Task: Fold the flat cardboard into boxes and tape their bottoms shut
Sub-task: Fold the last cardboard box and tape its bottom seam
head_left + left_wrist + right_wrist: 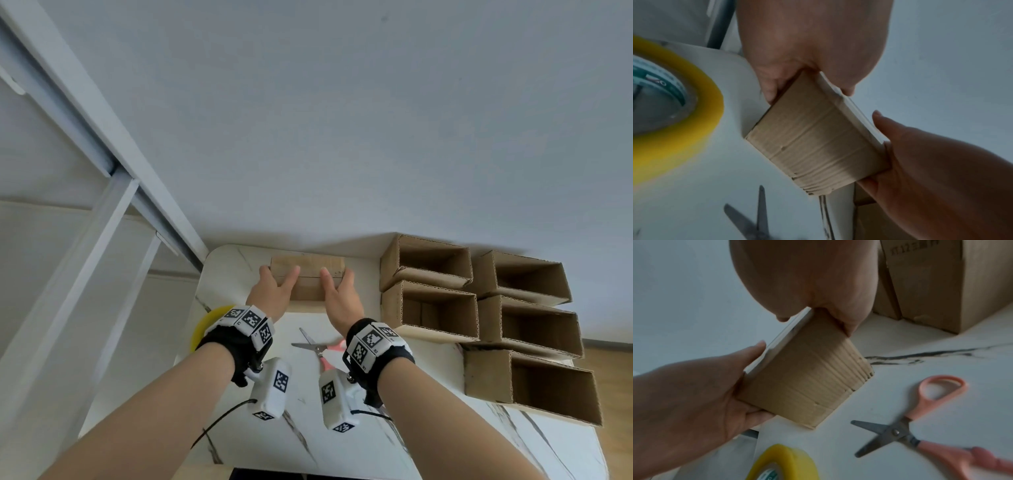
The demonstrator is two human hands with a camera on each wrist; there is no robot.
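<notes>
A thick stack of flat cardboard sheets [308, 275] lies at the far end of the white marble table [342, 428]. My left hand [277, 286] grips the stack's left end, thumb on top and fingers down the side. My right hand [337, 289] grips the right end the same way. In the left wrist view the stack [813, 138] sits between my left hand [807, 48] and my right hand [941, 170]. The right wrist view shows the stack [803, 378] from the other side, held by my right hand [807, 280] and my left hand [694, 394].
Several folded open boxes [479, 308] lie on their sides along the table's right part. A yellow tape roll [205, 323] sits near the left edge. Pink-handled scissors [317, 347] lie open between my wrists. A wall stands just behind the stack.
</notes>
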